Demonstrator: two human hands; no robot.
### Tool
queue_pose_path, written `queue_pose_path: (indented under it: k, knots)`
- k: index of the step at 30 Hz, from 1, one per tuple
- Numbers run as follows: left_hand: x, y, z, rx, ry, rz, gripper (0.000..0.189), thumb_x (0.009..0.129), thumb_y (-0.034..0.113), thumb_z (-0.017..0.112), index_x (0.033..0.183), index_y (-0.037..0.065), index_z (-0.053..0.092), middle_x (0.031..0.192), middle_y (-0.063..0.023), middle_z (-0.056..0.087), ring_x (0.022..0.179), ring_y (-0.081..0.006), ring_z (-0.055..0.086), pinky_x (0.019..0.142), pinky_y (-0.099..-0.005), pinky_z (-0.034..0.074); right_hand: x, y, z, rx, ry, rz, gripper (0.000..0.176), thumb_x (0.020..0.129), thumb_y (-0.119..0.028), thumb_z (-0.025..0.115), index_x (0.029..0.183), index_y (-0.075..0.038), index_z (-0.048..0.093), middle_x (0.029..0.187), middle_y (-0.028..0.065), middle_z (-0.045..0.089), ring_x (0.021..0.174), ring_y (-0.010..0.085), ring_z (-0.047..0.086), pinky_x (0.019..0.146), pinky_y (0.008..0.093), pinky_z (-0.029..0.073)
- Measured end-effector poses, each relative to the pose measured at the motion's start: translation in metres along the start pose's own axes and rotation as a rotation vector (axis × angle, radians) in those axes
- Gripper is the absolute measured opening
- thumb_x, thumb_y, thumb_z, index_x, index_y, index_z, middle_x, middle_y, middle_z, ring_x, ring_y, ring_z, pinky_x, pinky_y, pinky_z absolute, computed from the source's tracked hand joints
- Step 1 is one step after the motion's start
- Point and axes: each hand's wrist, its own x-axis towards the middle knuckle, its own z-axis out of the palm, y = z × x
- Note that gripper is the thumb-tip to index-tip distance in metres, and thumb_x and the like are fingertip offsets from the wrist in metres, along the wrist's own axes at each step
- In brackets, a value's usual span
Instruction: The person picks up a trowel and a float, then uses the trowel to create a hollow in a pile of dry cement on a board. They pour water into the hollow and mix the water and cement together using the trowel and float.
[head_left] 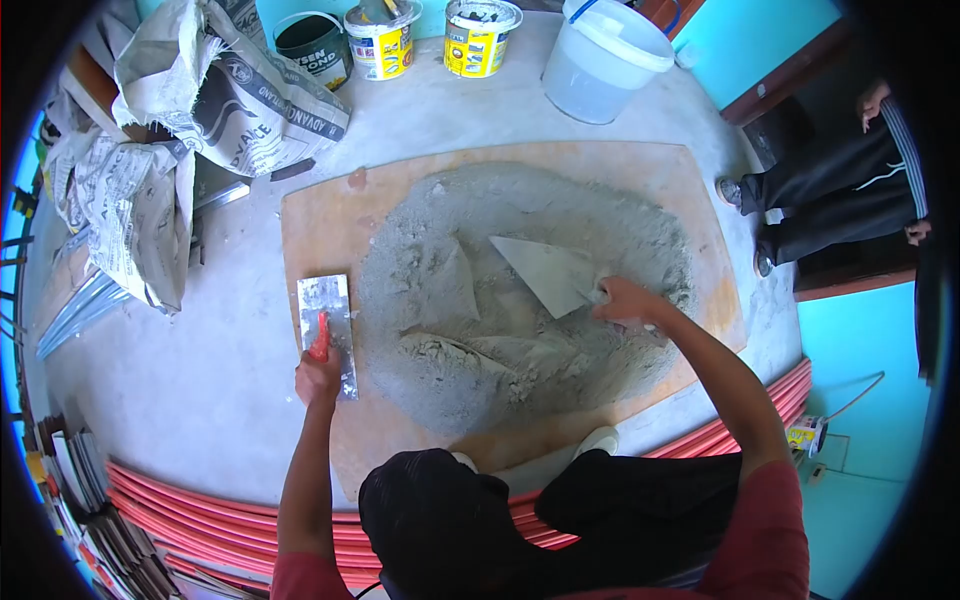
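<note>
Two dark legs (pixel 430 520) bend; left hand (pixel 318 378) grips one float (pixel 339 340), right hand (pixel 626 302) one trowel (pixel 548 274).

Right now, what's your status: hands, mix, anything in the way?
Left hand gripping red-handled float; right hand gripping triangular trowel. Grey mix spread unevenly on board. No obstruction visible at either hand.

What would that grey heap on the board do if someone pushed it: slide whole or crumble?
The grey heap would likely crumble: its surface looks grainy, with loose crumbs. Pressed parts may hold their shape, since smooth faces show near the pointed trowel. It's probably heavy overall, covering much of the board.
</note>
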Motion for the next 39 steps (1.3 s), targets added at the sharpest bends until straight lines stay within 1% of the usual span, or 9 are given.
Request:
queue_pose_path:
  k: [3,6,9,18,21,24,31,35,39]
  knots:
    - [0.002,-0.004,0.003,0.011,-0.013,-0.006,0.056,0.075,0.048,0.058,0.103,0.0,0.061,0.095,-0.0244,0.064,0.09,-0.0388,0.063,0.08,-0.0458,0.049,0.016,0.026,0.01,-0.704,0.377,-0.15,0.037,0.072,-0.033,0.064,0.093,-0.003,0.06,0.079,0.0189,0.063,0.075,0.0335,0.063,0.071,0.045,0.049]
    - [0.004,-0.008,0.007,0.027,0.009,0.0,0.057,0.074,0.047,0.06,0.104,-0.002,0.061,0.095,-0.025,0.064,0.089,-0.0387,0.063,0.079,-0.0466,0.049,0.03,0.038,0.012,-0.753,0.392,-0.118,0.036,0.071,-0.034,0.064,0.091,-0.004,0.06,0.076,0.0189,0.063,0.076,0.0368,0.062,0.07,0.0475,0.048]
    - [0.007,-0.007,0.008,0.035,0.014,0.005,0.058,0.074,0.047,0.06,0.105,-0.002,0.06,0.095,-0.025,0.065,0.089,-0.0385,0.064,0.078,-0.0467,0.049,0.043,0.038,0.026,-0.839,0.328,-0.108,0.032,0.072,-0.034,0.065,0.09,-0.008,0.06,0.079,0.0168,0.064,0.079,0.0352,0.062,0.069,0.0466,0.049]
    - [0.005,-0.007,0.009,0.029,0.036,0.004,0.058,0.074,0.048,0.061,0.104,-0.001,0.061,0.095,-0.0236,0.065,0.089,-0.0376,0.064,0.079,-0.0456,0.05,0.03,0.039,0.037,-0.816,0.233,-0.47,0.026,0.07,-0.027,0.069,0.085,-0.01,0.056,0.071,0.0112,0.061,0.071,0.0339,0.061,0.062,0.0461,0.047]
    - [0.005,-0.008,0.011,0.029,0.041,0.005,0.057,0.074,0.048,0.062,0.105,0.0,0.062,0.095,-0.0237,0.065,0.089,-0.0377,0.064,0.078,-0.0459,0.05,0.02,0.043,0.04,-0.862,0.191,-0.424,0.026,0.07,-0.025,0.069,0.088,-0.012,0.056,0.073,0.0089,0.061,0.071,0.0324,0.062,0.061,0.0455,0.048]
    - [0.005,-0.008,0.011,0.022,0.018,0.004,0.058,0.075,0.049,0.06,0.105,0.0,0.061,0.097,-0.0243,0.064,0.092,-0.0381,0.063,0.08,-0.0463,0.049,0.004,0.054,0.039,-0.875,0.23,-0.491,0.031,0.069,-0.027,0.071,0.089,-0.011,0.053,0.074,0.009,0.059,0.069,0.0328,0.061,0.059,0.0452,0.047]
    - [0.004,-0.007,0.011,0.034,0.065,0.055,0.054,0.075,0.049,0.061,0.101,0.001,0.063,0.094,-0.0234,0.065,0.088,-0.0376,0.064,0.076,-0.0459,0.05,-0.045,0.109,-0.016,-0.881,0.248,-0.344,0.033,0.072,-0.03,0.07,0.092,-0.012,0.051,0.082,0.0098,0.06,0.079,0.0317,0.062,0.064,0.0449,0.049]
    - [0.008,-0.015,0.017,0.043,0.114,0.112,0.053,0.075,0.05,0.061,0.092,0.0,0.063,0.089,-0.0236,0.065,0.082,-0.038,0.064,0.071,-0.0464,0.051,-0.043,0.135,-0.008,-0.857,0.324,-0.241,0.032,0.072,-0.03,0.07,0.091,-0.011,0.052,0.081,0.0101,0.06,0.079,0.0317,0.063,0.065,0.0451,0.049]
    - [0.01,-0.018,0.021,0.071,0.12,0.15,0.051,0.077,0.047,0.061,0.093,-0.001,0.063,0.088,-0.0241,0.065,0.082,-0.039,0.064,0.07,-0.0467,0.05,-0.023,0.152,0.002,-0.875,0.341,-0.156,0.032,0.072,-0.031,0.069,0.092,-0.011,0.053,0.082,0.0106,0.061,0.078,0.0313,0.063,0.064,0.0452,0.05]
